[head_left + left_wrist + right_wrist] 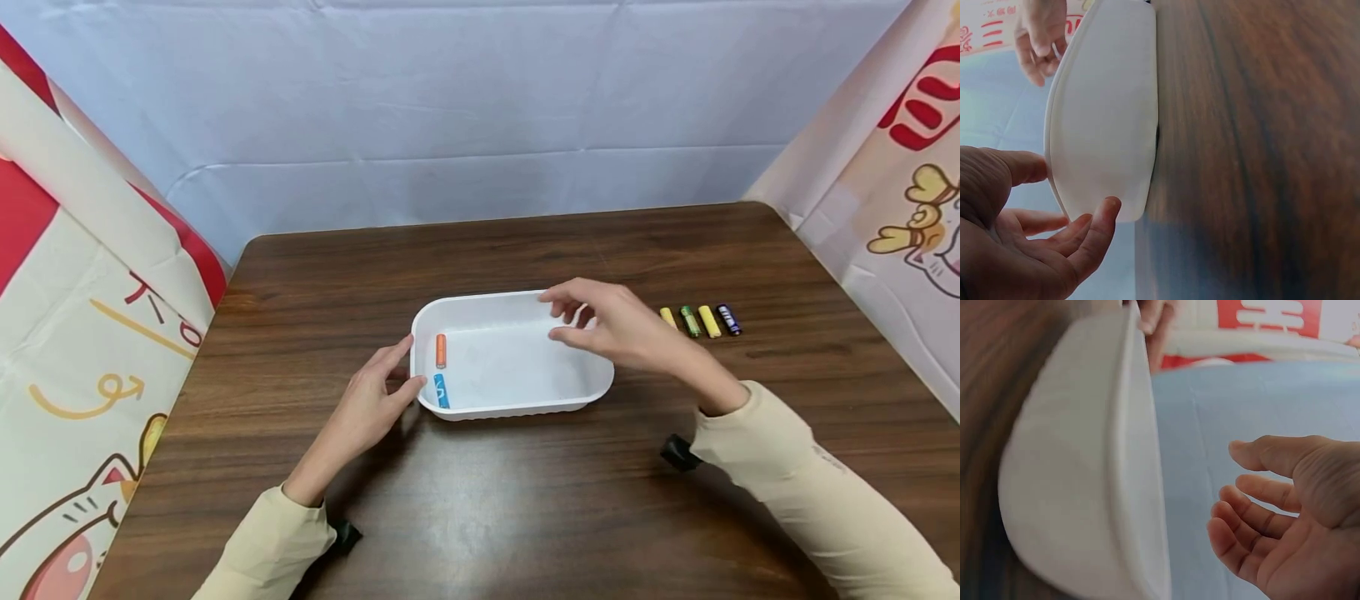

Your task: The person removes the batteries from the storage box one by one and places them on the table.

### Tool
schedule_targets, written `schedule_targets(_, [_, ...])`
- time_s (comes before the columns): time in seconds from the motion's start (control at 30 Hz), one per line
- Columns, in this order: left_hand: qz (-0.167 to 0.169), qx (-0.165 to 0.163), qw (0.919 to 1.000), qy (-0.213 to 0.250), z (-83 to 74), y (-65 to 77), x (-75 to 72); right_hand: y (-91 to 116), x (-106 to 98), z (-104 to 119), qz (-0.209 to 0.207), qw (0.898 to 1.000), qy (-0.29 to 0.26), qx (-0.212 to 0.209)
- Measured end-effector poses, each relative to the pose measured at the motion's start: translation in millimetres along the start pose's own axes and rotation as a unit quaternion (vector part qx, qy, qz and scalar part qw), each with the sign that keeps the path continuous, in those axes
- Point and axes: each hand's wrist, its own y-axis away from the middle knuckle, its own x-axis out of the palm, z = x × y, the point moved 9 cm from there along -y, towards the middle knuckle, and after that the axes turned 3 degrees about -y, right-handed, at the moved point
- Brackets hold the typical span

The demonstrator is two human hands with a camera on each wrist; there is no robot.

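Note:
A white oblong tray [517, 411] rests on the wooden table. At its left end my left hand [372, 392] holds the rim, thumb and fingertips against the edge and outer wall in the left wrist view. Inside the tray, near that hand, lie an orange battery [441, 351] and a blue battery [441, 391]. My right hand [611, 321] hovers over the tray's right end, its fingers loosely bent. Nothing shows between its thumb and fingers in the right wrist view, where the hand [1300, 512] is apart from the tray wall [1066, 456].
Right of the tray, a row of batteries lies on the table [525, 500]: a yellow one [668, 317], a green one [690, 322], another yellow one [708, 322] and a dark blue one [728, 320]. My right forearm passes close to them. Pale cloth [480, 108] hangs behind the table.

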Motion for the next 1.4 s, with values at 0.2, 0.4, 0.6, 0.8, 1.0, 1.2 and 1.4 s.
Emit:
schedule_targets(0.2, [0.000, 0.001, 1.0000, -0.001, 0.5, 0.3, 0.3, -20, 44, 9, 0.043, 0.998, -0.052, -0.007])
schedule_targets(0.4, [0.001, 0.002, 1.0000, -0.004, -0.7, 0.5, -0.3, -36, 77, 9, 0.064, 0.995, -0.077, 0.002])
schedule_targets(0.6, [0.006, 0.001, 1.0000, -0.003, -0.4, 1.1, -0.3, -45, 106, 11, 0.095, 0.991, -0.087, 0.029])
schedule_targets(0.8, [0.004, 0.008, 1.0000, -0.003, -0.8, 1.4, -1.0, -52, 131, 13, 0.128, 0.988, -0.065, 0.050])
schedule_targets(1.0, [0.001, 0.015, 0.9999, -0.004, -1.8, 1.3, -1.2, -55, 148, 12, 0.154, 0.984, -0.051, 0.073])
schedule_targets(1.2, [-0.001, 0.019, 0.9998, 0.000, -2.1, 1.1, -0.9, -56, 156, 15, 0.159, 0.983, -0.049, 0.082])
schedule_targets(1.4, [0.001, 0.014, 0.9999, 0.003, -1.0, 1.2, -0.1, -57, 162, 16, 0.167, 0.981, -0.043, 0.091])
